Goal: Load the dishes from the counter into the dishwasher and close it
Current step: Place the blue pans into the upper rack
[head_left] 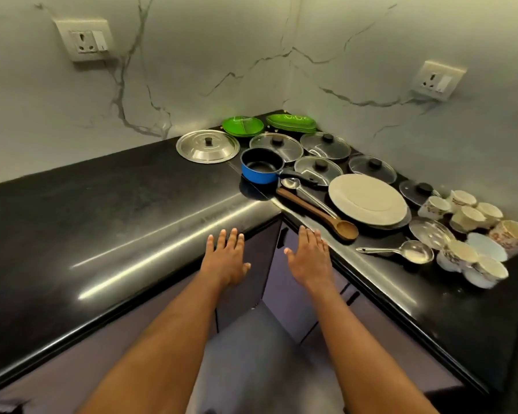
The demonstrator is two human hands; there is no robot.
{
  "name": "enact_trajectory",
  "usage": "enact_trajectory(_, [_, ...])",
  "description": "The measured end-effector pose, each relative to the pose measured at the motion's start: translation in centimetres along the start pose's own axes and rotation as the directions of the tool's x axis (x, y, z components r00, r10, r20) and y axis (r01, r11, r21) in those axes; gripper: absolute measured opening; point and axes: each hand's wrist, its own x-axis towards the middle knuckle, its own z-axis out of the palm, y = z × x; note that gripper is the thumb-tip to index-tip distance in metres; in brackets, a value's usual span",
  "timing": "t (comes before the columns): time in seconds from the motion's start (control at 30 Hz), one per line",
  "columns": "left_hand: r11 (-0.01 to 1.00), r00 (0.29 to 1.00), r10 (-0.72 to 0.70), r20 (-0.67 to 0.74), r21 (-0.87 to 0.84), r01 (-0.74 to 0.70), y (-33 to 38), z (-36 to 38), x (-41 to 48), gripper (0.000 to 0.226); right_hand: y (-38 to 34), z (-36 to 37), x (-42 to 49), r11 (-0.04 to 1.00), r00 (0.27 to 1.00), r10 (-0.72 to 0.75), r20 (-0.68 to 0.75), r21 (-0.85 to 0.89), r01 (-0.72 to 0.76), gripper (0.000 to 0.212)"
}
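Both hands empty. Left hand (226, 261) and right hand (310, 261) are flat, fingers straight, palms down and apart, over the front edge at the worktop's (102, 219) inner corner. Touching it or hovering, cannot tell. Dishwasher not in view; loading looks barely begun.

Dishes fill the back corner and the right run. Green plates (243, 126) are at the very back corner, with the steel lid (207, 146) and glass lids (275, 146) just in front. Next come the pan (260, 168), wooden spoon (317, 215), ladle (308, 195) and plate (368, 200). Cups (467, 216) cluster at the right end, with a spoon (401, 251) near the front edge.

Handling, my read:
- Glass lids, plate, cups: hard, fragile, probably slippery. Take lids by the knob, the plate by its rim, cups singly.
- Pan: stiff, fairly light. Take the handle, which points right toward the plate.
- Wooden spoon: light, nearest the right hand. Its long axis is diagonal, bowl at the front edge, handle end back by the pan.
- Ladle: beside the wooden spoon but reversed, bowl by the pan.
- Spoon: lies along the front edge, handle pointing left.
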Motion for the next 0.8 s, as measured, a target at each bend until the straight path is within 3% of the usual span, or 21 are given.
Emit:
enact_trajectory(0.2, [1.000, 1.000, -0.014, 0.008, -0.017, 0.015, -2.1, -1.6, 7.0, 0.078, -0.8, -1.2, 8.4, 0.998, 0.997, -0.040, -0.064, -0.042, 0.038, 0.056])
enact_trajectory(0.47, [0.996, 0.997, 0.029, 0.067, -0.082, -0.023, -3.7, -4.3, 17.9, 0.084, -1.7, -2.8, 19.9, 0.994, 0.999, -0.015, -0.047, -0.107, 0.009, 0.044])
enact_trajectory(0.63, [0.994, 0.955, 0.030, 0.295, -0.111, 0.003, -4.7, -4.4, 22.4, 0.105, -1.6, -2.6, 26.1, 0.988, 0.999, 0.038, -0.008, -0.147, -0.039, 0.038])
enact_trajectory(0.8, [0.992, 0.923, 0.010, 0.385, -0.123, 0.041, -4.5, -5.1, 24.8, 0.125, -1.8, -2.7, 30.6, 0.986, 0.984, 0.114, 0.139, -0.133, -0.095, 0.042])
